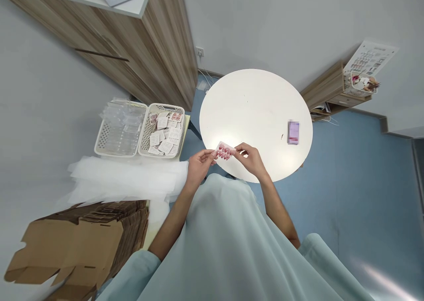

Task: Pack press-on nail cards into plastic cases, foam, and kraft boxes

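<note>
A small pale card of red and pink press-on nails is held up over the near edge of the round white table. My left hand pinches its left edge between thumb and fingers. On the other side, my right hand grips the card's right edge, fingers curled. A purple stack, perhaps cards or a box, its face blurred, lies on the table to the right. Near it is a tiny brown scrap.
Left of the table, one white basket holds several small cards and another basket clear plastic packs. White foam sheets and flattened cardboard boxes lie nearer me. A wooden cabinet stands behind; a shelf unit is right.
</note>
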The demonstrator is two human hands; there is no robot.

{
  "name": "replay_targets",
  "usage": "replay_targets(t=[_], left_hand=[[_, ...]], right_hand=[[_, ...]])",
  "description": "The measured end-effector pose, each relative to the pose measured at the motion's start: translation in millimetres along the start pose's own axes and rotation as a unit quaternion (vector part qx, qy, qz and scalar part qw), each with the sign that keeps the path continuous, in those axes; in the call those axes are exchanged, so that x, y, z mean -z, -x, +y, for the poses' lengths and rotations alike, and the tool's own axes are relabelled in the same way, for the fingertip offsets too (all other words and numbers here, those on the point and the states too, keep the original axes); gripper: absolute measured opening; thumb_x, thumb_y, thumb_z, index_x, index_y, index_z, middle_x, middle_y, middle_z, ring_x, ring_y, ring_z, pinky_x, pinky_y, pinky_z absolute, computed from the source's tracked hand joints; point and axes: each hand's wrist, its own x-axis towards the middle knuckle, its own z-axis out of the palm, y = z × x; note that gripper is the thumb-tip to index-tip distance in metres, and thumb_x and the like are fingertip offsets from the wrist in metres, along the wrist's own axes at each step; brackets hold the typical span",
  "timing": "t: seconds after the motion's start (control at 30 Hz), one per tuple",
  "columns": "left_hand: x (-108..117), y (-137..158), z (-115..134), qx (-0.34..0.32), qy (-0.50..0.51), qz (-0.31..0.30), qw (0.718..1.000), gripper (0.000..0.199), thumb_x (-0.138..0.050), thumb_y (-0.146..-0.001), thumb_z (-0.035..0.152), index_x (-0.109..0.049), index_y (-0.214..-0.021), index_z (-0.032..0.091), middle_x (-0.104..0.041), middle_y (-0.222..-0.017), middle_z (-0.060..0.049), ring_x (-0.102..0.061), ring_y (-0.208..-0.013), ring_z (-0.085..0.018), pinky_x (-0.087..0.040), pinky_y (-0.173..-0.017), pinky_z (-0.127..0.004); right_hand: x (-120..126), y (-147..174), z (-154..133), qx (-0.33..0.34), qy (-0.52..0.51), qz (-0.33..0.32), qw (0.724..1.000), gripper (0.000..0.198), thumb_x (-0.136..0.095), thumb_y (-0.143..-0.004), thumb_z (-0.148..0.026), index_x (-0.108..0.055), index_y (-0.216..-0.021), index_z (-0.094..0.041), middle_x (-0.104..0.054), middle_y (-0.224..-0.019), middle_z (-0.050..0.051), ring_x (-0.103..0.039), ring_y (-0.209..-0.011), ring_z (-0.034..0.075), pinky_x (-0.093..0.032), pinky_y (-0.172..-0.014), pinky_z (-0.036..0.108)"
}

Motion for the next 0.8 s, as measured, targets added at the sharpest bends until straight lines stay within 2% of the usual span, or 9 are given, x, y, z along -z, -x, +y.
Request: replay_targets(t=[0.27,0.43,0.67,0.8], left_hand=[[-8,-4,0,-0.009,-0.020,-0.019,1.000,0.050,-0.081,-0.082,0.065,-0.075,-0.096,0.018,-0.077,-0.083,-0.007,-0.073,-0.076,-0.021,-0.061,-0.078,-0.038],[-15,-4,3,-0.019,-0.019,-0.026,0.999,0.047,-0.080,-0.084,0.065,-0.074,-0.092,0.019,-0.075,-0.080,-0.005,-0.072,-0.080,-0.021,-0.061,-0.081,-0.038],[-23,-5,12,-0.013,-0.008,-0.027,1.000,0.052,-0.072,-0.091,0.066,-0.080,-0.109,0.018,-0.080,-0.108,-0.010,-0.074,-0.093,-0.024,-0.061,-0.091,-0.041],[-27,-9,15,-0.006,0.003,-0.020,1.000,0.051,-0.085,-0.081,0.057,-0.080,-0.115,0.019,-0.079,-0.115,-0.012,-0.073,-0.104,-0.026,-0.060,-0.088,-0.038]], right_hand=[[6,4,2,-0.026,-0.035,-0.005,0.999,0.040,-0.070,-0.093,-0.064,-0.079,-0.089,-0.025,-0.077,-0.084,0.003,-0.066,-0.078,0.020,-0.051,-0.073,0.033],[8,8,7,-0.042,-0.123,-0.002,0.992,0.039,-0.075,-0.090,-0.064,-0.082,-0.098,-0.026,-0.077,-0.087,0.004,-0.070,-0.079,0.022,-0.056,-0.074,0.036],[15,17,9,-0.048,-0.149,0.011,0.988,0.035,-0.073,-0.093,-0.061,-0.085,-0.100,-0.029,-0.079,-0.097,0.005,-0.073,-0.088,0.023,-0.060,-0.081,0.040],[15,23,13,-0.049,-0.141,-0.007,0.989,0.031,-0.077,-0.091,-0.057,-0.084,-0.102,-0.029,-0.079,-0.101,0.004,-0.074,-0.095,0.024,-0.060,-0.092,0.041]])
